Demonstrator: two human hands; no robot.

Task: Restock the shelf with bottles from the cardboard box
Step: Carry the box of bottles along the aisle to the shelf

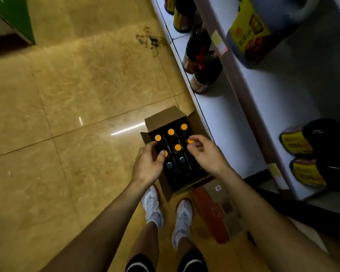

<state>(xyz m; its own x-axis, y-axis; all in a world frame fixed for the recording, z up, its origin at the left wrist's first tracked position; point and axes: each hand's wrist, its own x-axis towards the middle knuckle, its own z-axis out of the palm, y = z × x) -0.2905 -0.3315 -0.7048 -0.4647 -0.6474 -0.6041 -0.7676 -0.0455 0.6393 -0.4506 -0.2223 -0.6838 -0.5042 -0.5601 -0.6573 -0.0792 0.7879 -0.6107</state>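
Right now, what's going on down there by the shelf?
A person stands over an open cardboard box on the floor beside the shelf. Both hands reach into it: the left hand is at an orange-capped bottle on the box's left side, the right hand at another orange cap on the right. Neither bottle looks lifted yet. Several more capped bottles remain in the box, and dark bottles already stand on the shelf.

Upright flaps (165, 116) and packed bottles (178, 147) crowd the box (186, 183) opening.
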